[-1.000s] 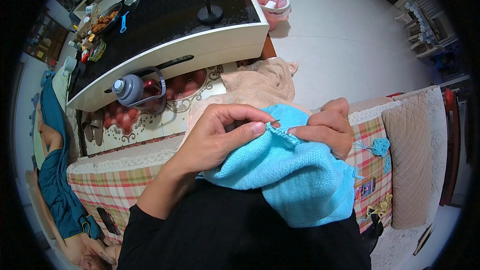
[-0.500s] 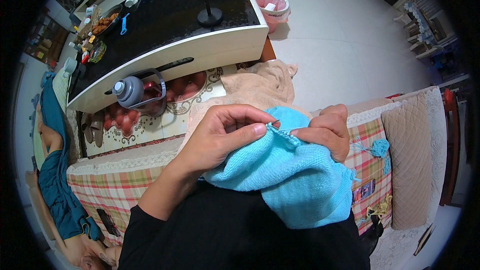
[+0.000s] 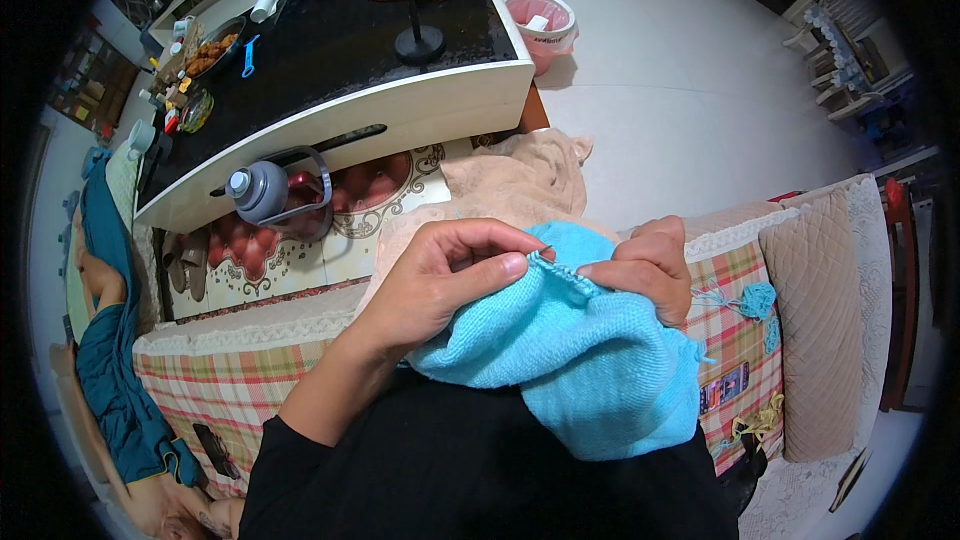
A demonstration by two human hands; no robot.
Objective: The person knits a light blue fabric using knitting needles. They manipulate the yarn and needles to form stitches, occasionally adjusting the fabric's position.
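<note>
A bright turquoise knitted piece hangs folded over my lap, held up at its top edge. My left hand pinches that edge between thumb and forefinger. A thin dark tip, perhaps of a knitting needle, shows by these fingertips. A little to the right, my right hand is closed on the same edge with its fingers curled. A row of loops runs between the two hands. What lies inside the right fist is hidden. Turquoise yarn lies on the sofa to the right.
Plaid sofa cover spreads either side of me. A grey jug stands before the black-topped table, which bears a phone stand. Beyond are a pink-lined bin and beige blanket. A person in teal clothing lies at left.
Both hands keep their hold on the knitted piece. The left fingertips and the loop edge have shifted slightly down and left; the right hand has moved slightly left.
</note>
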